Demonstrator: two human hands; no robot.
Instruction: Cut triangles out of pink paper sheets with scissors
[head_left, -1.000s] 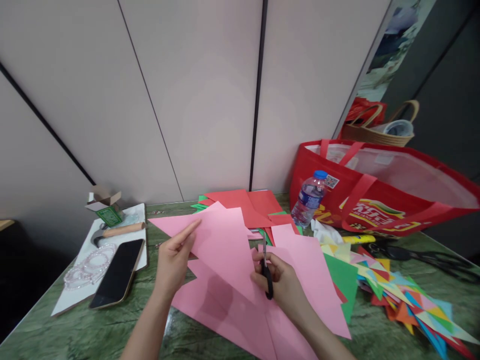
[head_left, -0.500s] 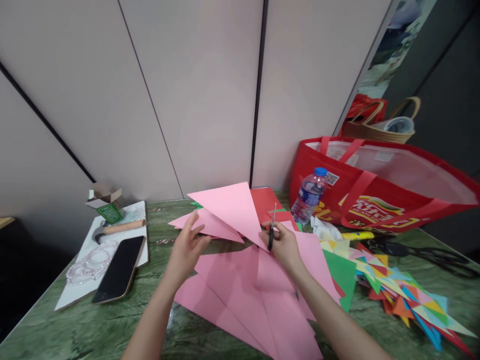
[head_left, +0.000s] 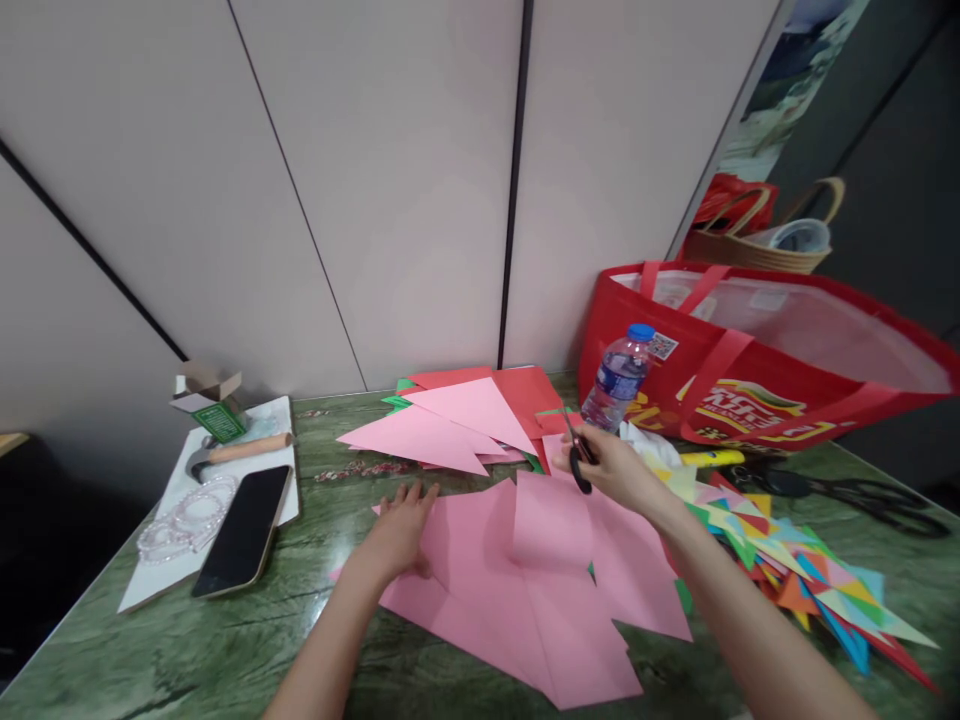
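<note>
My right hand point(head_left: 619, 470) is closed around a small pair of scissors point(head_left: 579, 458) with black handles, their blades pointing up and away. It hovers over the upper right of several overlapping pink paper sheets point(head_left: 487, 600). My left hand point(head_left: 397, 530) lies on the left edge of these sheets, fingers spread and touching the paper. One pink sheet bulges up in a curve in the middle. Beyond the hands, cut pink paper triangles point(head_left: 427, 432) rest on red paper point(head_left: 525, 385), with bits of green paper showing at the sides.
On the left, a phone point(head_left: 244, 530), a hammer-like tool point(head_left: 240, 452), beaded strands point(head_left: 187, 520) and a small green box point(head_left: 217, 405) lie on a white board. To the right are a water bottle point(head_left: 619, 380), a red bag point(head_left: 750, 370), colourful folded paper point(head_left: 810, 570) and large black scissors point(head_left: 862, 500).
The raised pink triangle now lies on the pile at the back. My left hand has come down onto the pink sheets. My right hand, with the scissors, has shifted right.
</note>
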